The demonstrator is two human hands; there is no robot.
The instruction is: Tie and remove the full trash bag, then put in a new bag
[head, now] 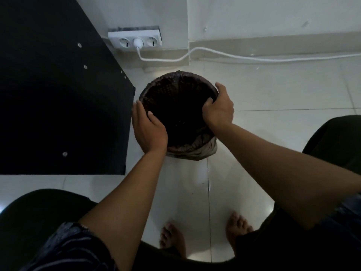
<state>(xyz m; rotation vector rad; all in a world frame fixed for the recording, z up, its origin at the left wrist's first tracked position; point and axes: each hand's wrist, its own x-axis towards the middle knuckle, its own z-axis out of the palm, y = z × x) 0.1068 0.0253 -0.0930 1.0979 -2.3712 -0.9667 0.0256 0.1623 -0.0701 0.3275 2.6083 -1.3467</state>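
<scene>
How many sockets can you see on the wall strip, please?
3, in one row on the wall strip: left socket free, middle socket holding a white plug, right socket free.

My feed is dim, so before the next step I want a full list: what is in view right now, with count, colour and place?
trash bin: one, round, on the floor at centre, beside the dark panel.
trash bag: one, dark translucent, lining the bin, folded over its rim; contents too dark to tell.
socket strip: one, white, three outlets, at the wall behind the bin.
plug and cable: one, white, in the middle outlet, running right along the wall base.
dark panel: one, black with small metal fittings, left of the bin.
floor: pale glossy tiles.
feet: two, bare, bottom centre.
left hand: fingers over the rim's left side.
right hand: fingers over the rim's right side.
</scene>
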